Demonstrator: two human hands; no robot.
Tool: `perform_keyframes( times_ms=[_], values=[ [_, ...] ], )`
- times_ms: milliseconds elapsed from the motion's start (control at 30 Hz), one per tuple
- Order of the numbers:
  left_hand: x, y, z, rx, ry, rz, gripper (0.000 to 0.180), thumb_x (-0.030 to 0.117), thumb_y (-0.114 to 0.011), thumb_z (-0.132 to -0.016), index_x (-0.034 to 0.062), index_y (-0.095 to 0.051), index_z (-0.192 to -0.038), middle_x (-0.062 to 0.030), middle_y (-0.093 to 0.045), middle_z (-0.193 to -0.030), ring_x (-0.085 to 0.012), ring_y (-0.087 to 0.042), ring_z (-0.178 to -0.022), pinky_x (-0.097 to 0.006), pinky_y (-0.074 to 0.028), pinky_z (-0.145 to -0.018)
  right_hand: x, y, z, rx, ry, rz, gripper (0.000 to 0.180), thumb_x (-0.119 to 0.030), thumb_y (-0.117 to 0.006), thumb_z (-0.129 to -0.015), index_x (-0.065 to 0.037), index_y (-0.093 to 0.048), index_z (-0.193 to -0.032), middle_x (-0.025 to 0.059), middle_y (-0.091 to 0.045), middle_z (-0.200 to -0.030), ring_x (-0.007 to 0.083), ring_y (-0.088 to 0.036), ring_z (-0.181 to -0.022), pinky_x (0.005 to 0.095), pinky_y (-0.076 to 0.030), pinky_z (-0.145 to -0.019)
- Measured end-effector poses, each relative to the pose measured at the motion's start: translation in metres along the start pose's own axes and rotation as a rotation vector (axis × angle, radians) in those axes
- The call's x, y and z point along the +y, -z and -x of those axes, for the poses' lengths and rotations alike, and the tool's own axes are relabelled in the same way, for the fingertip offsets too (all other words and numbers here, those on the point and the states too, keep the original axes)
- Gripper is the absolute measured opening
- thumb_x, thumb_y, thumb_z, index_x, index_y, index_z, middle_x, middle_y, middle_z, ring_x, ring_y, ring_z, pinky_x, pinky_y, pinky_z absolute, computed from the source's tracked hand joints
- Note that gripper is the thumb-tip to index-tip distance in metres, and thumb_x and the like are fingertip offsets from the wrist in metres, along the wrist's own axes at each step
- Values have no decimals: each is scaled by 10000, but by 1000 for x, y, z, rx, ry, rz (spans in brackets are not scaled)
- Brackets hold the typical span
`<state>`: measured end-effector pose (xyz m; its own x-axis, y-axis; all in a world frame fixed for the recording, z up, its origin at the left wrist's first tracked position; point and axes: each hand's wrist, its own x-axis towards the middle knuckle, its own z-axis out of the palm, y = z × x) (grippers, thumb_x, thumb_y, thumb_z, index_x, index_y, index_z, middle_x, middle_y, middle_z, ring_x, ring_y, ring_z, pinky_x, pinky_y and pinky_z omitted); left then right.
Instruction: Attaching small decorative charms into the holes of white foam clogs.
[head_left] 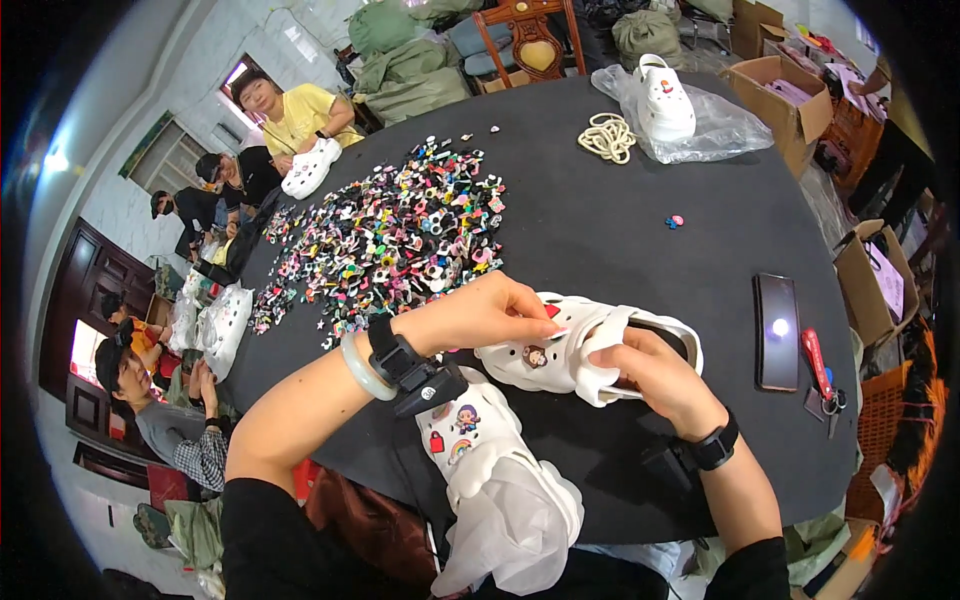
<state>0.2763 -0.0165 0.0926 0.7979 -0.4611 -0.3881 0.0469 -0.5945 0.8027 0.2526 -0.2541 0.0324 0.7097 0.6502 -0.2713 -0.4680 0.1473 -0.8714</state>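
Observation:
A white clog (510,372) with a few charms lies on its sole in front of me, its toe pointing left. My right hand (660,375) grips it at the opening and strap, thumb on the near rim. Over the clog's holed upper, the fingers of my left hand (490,312) are pinched together; what they hold is mostly hidden. A face-shaped charm (535,356) sits on the upper beside them. Nearer me lies a second white clog (440,462) with several colourful charms, white tissue paper (500,525) stuffed in its opening.
A big heap of small colourful charms (390,230) covers the table's far left. Farther off are a white clog (665,105) on a plastic bag (730,125) and a coiled cord (607,138). A phone (777,330) and keys (832,402) lie right. Several people sit along the left.

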Motion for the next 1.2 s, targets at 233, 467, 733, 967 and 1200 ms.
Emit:
perform_keyframes(
  times_ms=[233,467,733,967,1200],
  values=[
    [1,-2,-3,-14,35,6,140,99,-766,-766,7,-738,-867,-60,-677,-881,-108,-622,-786,-239,-485,-726,5,-3,2,-10,74,43,401,-172,-612,-834,74,-559,-1147,97,-626,-1042,137,-603,-905,260,-485,-793],
    [5,5,-4,-75,-35,-56,155,81,-743,-782,26,-742,-926,-68,-675,-891,-116,-619,-826,-243,-492,-713,2,-3,5,-21,83,64,423,-136,-618,-817,86,-530,-1166,101,-623,-1064,140,-600,-923,267,-479,-822],
    [5,-2,-5,-71,-16,-54,111,58,-760,-765,3,-732,-857,-60,-675,-849,-105,-628,-768,-222,-493,-685,4,-6,7,-39,94,62,416,-123,-615,-822,73,-527,-1178,91,-621,-1080,144,-590,-968,276,-463,-865],
    [11,-1,-15,-75,7,-106,140,39,-783,-735,-16,-676,-805,-65,-692,-767,-99,-644,-679,-215,-499,-621,7,-6,4,-65,183,131,485,-192,-670,-800,60,-523,-1187,102,-614,-1093,143,-589,-982,272,-464,-868],
    [13,-4,-11,-60,-64,-8,168,95,-803,-729,-1,-694,-814,-32,-672,-752,-70,-604,-690,-215,-472,-610,4,-6,5,-55,182,312,526,-233,-712,-762,57,-535,-1163,98,-630,-1045,147,-611,-910,274,-491,-809]
  ],
)
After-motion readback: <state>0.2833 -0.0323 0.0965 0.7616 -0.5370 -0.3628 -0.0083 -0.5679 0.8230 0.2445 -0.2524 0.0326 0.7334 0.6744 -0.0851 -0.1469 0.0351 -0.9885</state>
